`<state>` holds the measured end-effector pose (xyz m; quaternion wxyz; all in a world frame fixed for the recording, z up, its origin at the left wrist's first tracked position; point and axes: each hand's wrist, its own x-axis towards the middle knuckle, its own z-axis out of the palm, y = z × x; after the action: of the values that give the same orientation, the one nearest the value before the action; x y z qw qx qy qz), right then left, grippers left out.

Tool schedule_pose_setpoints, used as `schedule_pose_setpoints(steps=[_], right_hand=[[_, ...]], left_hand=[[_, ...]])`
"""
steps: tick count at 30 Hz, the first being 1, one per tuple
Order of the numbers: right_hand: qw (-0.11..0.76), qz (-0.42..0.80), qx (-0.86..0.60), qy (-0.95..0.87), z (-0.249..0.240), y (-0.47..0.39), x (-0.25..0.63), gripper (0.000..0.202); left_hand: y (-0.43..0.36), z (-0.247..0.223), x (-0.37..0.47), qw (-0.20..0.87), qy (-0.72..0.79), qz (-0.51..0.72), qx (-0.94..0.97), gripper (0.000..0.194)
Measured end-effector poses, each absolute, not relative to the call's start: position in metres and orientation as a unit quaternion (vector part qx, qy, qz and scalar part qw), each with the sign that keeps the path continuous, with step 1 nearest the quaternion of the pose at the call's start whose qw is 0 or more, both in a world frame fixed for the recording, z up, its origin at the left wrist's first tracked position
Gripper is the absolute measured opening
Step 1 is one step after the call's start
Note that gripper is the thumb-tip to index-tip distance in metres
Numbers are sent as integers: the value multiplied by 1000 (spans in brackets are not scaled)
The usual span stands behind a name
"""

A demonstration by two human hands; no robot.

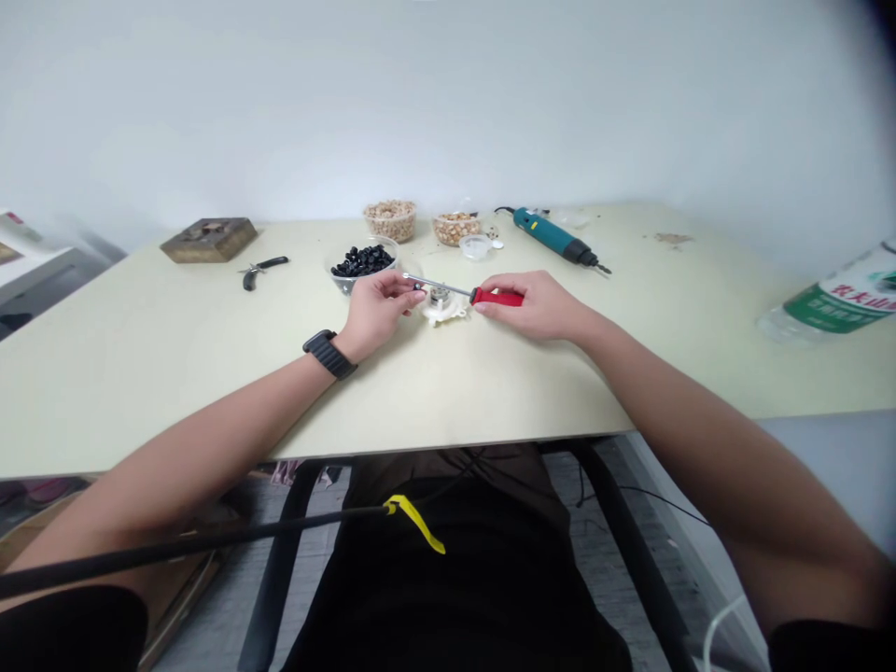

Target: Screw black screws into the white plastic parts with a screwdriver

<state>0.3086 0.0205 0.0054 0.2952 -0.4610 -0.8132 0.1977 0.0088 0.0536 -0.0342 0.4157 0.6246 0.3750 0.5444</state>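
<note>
One pale yellow table (560, 387) spans the view. One bottle (833, 303) with a green-and-white label is at its right side, cut off by the picture's edge. One brown block (210, 245) sits at the far left, and one teal power tool (550, 235) lies at the back right, its bit pointing right.

Two hands work near the middle. The right hand (539, 303) is closed around the red handle of one screwdriver (498, 298); the left hand (378, 313) has its thumb and fingers pinched on one small dark piece (418, 287).

Three filled tubs stand behind the hands: one tub of black pieces (394, 254) and two of tan pieces, a left tub (389, 231) and a right tub (455, 233); their contents are too many to count. One pair of pliers (260, 269) lies near the block.

The screwdriver's shaft slants above one white part (443, 311), which sits on the table between the hands; its tip is beside the left fingertips, whether touching I cannot tell. One small clear cup (476, 247) stands before the right tub.
</note>
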Motion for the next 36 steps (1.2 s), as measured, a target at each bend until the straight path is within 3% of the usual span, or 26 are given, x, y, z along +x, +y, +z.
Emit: schedule_pose_setpoints(steps=[23, 36], right_hand=[[259, 201, -485, -811, 6, 31, 329, 42], [249, 241, -492, -798, 12, 28, 329, 54]], left_hand=[[63, -36, 6, 416, 400, 553, 600, 23], [62, -37, 9, 415, 404, 548, 603, 19]])
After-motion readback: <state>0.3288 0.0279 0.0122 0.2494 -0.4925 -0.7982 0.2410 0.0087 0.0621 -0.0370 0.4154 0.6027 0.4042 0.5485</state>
